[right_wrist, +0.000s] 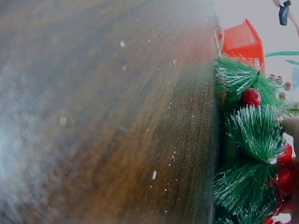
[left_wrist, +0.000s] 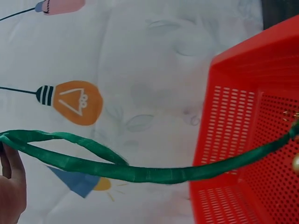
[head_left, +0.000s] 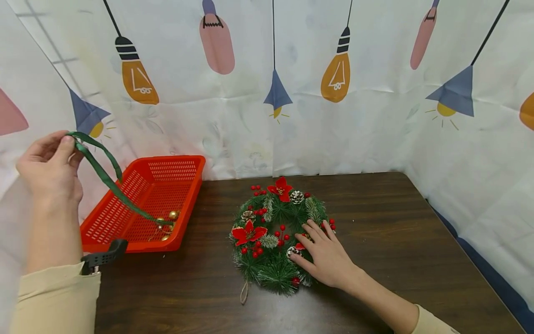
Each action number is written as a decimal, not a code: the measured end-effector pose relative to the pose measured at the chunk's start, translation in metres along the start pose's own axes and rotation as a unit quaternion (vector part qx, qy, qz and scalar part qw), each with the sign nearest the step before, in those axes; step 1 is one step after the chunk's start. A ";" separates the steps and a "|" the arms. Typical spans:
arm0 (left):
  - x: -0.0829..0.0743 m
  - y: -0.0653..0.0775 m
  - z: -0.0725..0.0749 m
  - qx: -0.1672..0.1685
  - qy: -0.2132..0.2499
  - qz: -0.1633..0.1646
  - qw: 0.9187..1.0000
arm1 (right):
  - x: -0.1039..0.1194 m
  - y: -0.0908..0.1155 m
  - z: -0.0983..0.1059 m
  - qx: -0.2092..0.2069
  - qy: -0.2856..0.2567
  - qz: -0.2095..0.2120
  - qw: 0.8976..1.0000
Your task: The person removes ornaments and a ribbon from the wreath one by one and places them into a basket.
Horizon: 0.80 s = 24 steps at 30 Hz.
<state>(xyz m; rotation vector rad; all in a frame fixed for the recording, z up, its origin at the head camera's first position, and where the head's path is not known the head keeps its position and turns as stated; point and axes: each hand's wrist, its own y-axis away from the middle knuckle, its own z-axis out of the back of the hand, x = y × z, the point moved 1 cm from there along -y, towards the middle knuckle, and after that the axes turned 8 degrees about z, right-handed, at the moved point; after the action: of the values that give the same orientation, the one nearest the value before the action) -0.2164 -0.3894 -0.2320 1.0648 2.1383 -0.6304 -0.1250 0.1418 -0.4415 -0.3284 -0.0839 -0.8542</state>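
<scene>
Up at the left, my left hand (head_left: 56, 164) pinches a green ribbon (head_left: 102, 174) between thumb and fingers. The ribbon slants down to the right into the red basket (head_left: 193, 204), ending by several small gold balls (head_left: 173, 215). In the left wrist view the ribbon (left_wrist: 159, 174) crosses in front of the backdrop, with a short loose tail. A green Christmas wreath (head_left: 277, 273) with red flowers, berries and pinecones lies flat on the table. My right hand (head_left: 329, 260) rests on its right side with fingers spread. The right wrist view shows the wreath's bristly edge (right_wrist: 254, 130) close up.
The dark wooden table (head_left: 388, 222) runs beneath everything. A white curtain (head_left: 238, 130) printed with lamps and bulbs hangs behind it. A small twine loop (head_left: 244, 293) sticks out from the wreath's lower left. A black strap (head_left: 104, 256) circles my left wrist.
</scene>
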 end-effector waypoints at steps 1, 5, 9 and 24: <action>0.003 0.000 0.002 0.003 0.005 0.009 1.000 | 0.000 0.000 0.000 0.000 0.000 0.000 1.000; 0.016 0.000 0.008 0.012 0.017 0.037 0.999 | 0.000 0.000 -0.001 0.000 0.003 -0.001 1.000; 0.030 0.003 0.014 0.016 0.009 0.053 0.998 | 0.000 0.000 0.000 0.002 0.001 -0.002 1.000; 0.074 0.014 0.039 0.039 -0.064 0.097 0.992 | -0.002 -0.001 -0.001 0.000 -0.004 -0.003 1.000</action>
<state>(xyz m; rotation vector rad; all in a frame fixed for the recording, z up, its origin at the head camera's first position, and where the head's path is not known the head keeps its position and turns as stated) -0.2249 -0.3705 -0.3141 1.2238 1.8853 -0.6747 -0.1268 0.1424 -0.4431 -0.3316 -0.0922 -0.8584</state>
